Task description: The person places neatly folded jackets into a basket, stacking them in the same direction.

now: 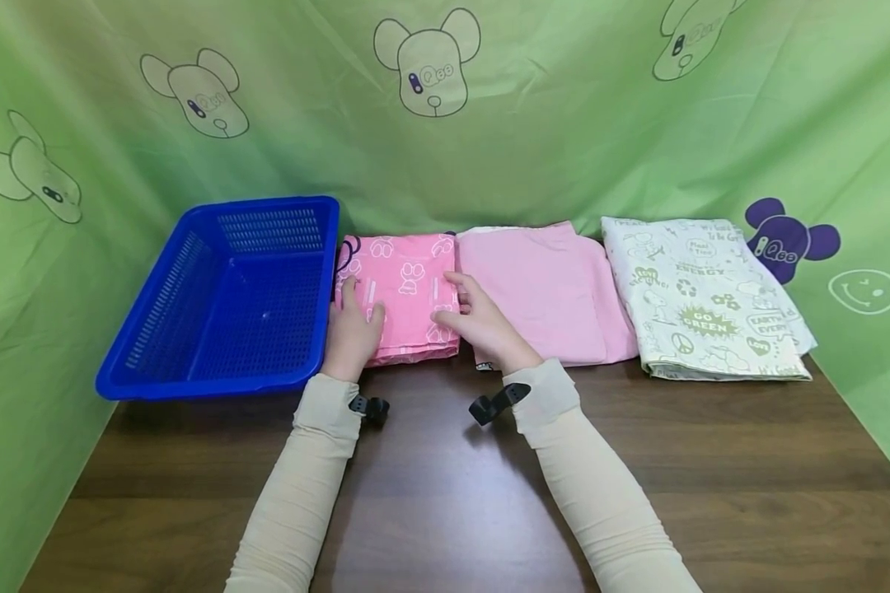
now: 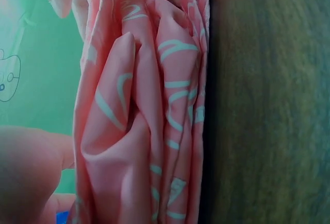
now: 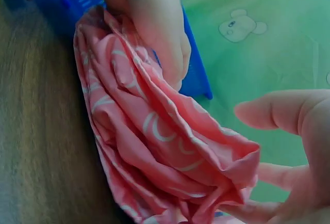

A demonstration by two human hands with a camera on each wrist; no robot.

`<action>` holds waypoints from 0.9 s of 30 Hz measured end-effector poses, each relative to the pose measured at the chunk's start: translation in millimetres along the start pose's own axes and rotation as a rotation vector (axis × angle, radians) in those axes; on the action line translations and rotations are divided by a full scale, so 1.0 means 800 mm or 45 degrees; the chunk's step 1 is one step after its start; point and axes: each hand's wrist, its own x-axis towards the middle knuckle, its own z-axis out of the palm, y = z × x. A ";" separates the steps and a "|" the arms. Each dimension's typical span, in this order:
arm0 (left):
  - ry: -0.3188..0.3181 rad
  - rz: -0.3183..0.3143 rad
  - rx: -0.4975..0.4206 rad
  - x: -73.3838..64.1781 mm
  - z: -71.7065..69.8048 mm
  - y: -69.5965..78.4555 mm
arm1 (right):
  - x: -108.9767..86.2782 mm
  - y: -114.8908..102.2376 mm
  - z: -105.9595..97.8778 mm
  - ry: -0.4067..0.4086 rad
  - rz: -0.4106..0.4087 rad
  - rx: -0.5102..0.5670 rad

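A folded bright-pink cloth (image 1: 404, 288) with white cartoon outlines lies on the table, between both hands. Along its left side rests my left hand (image 1: 352, 333), thumb and fingers loosely apart; some fingers are hidden beside the cloth. My right hand (image 1: 485, 325) is at the opposite side, fingertips right at the edge and thumb held apart from the fingers. Seen from the right wrist, the right thumb (image 3: 273, 113) stands off the fabric while other fingers reach the near corner. Loose inner folds of the pink cloth (image 2: 139, 105) show in the left wrist view.
Left of the pink cloth stands a blue plastic basket (image 1: 215, 387) with slotted walls. To the right lie a folded light-pink cloth (image 1: 534, 296) and a folded white cloth with green print (image 1: 700, 288). A green printed curtain (image 1: 549, 148) hangs behind the wooden table (image 1: 445, 511).
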 end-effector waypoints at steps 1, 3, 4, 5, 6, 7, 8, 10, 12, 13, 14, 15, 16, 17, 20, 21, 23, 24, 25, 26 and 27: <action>0.000 0.000 -0.002 0.000 0.000 0.000 | 0.001 0.000 0.000 0.011 0.010 0.022; 0.003 0.003 -0.011 0.000 0.000 0.000 | 0.002 0.001 0.001 0.034 0.031 0.050; 0.005 0.004 -0.014 0.000 0.000 0.000 | 0.002 0.002 0.002 0.040 0.039 0.068; 0.007 0.005 -0.013 0.000 0.000 0.000 | 0.003 0.002 0.002 0.043 0.046 0.085; 0.009 0.005 -0.011 -0.001 0.000 0.000 | 0.004 0.003 0.003 0.039 0.051 0.101; 0.013 0.005 -0.009 0.000 0.001 0.000 | 0.005 0.005 0.004 0.031 0.056 0.122; 0.015 0.004 -0.005 0.000 0.001 0.001 | 0.005 0.006 0.005 0.023 0.059 0.131; 0.018 0.000 0.001 0.000 0.001 0.001 | 0.006 0.008 0.007 0.013 0.065 0.127; 0.022 -0.001 0.006 0.000 0.001 0.001 | 0.007 0.009 0.008 0.006 0.056 0.110; 0.023 0.002 0.006 0.000 0.001 0.001 | 0.007 0.009 0.009 0.006 0.049 0.097; 0.023 0.003 0.005 0.000 0.002 0.000 | 0.007 0.009 0.010 0.008 0.040 0.080; 0.024 0.003 0.003 0.000 0.002 0.000 | 0.007 0.009 0.011 0.008 0.028 0.065; 0.023 0.003 0.001 0.000 0.002 0.000 | 0.007 0.010 0.011 0.005 0.016 0.059; 0.023 0.002 -0.002 0.000 0.002 -0.001 | 0.007 0.010 0.012 -0.002 0.011 0.060; 0.024 -0.007 -0.018 0.001 0.002 -0.002 | 0.006 0.011 0.014 -0.022 0.004 0.049; 0.026 -0.007 -0.021 0.001 0.002 -0.002 | 0.006 0.011 0.014 -0.030 -0.004 0.048; 0.032 -0.005 -0.026 0.002 0.001 -0.002 | 0.007 0.012 0.015 -0.031 -0.023 0.074; 0.032 -0.003 -0.025 0.002 0.001 -0.002 | 0.007 0.013 0.015 -0.034 -0.026 0.104; 0.030 -0.001 -0.025 0.002 0.001 -0.001 | 0.007 0.014 0.016 -0.040 -0.024 0.159; 0.030 0.002 -0.021 0.002 0.000 -0.001 | 0.007 0.014 0.016 -0.037 -0.019 0.203; 0.030 0.008 -0.015 0.002 0.000 0.000 | 0.008 0.015 0.017 -0.034 -0.008 0.257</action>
